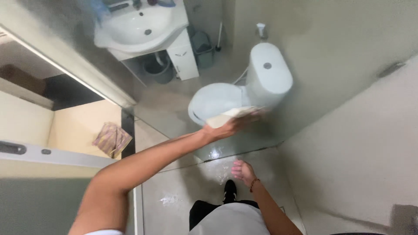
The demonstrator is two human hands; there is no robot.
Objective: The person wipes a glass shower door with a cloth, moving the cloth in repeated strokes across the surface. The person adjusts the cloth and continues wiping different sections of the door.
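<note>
Fingers (251,116) of the left hand (233,125) lie spread flat and blurred over a pale cloth (226,116), pressing it against what appears to be a glass partition (183,113), though the motion blur makes the exact grip hard to read. The cloth sits at the end of the outstretched left arm, in line with the white toilet (244,93) seen beyond the glass, its lid down and its cistern against the grey wall. The right hand (244,171) hangs low by the person's side with its fingers loosely curled together and holding nothing, a beaded bracelet (254,184) at the wrist. Below it, a black shoe (230,190) stands on the wet grey floor (183,191), where patches of white suds show. Farther off, at the top of the view, a white washbasin (139,27) sits on a small white cabinet (185,56), with a grey bucket (157,69) beneath it and a grey bin (203,50) just beside the cabinet. To the left, past the metal frame of the partition, a checked rag (111,138) lies on a cream floor outside the wet area, well apart from both hands.
</note>
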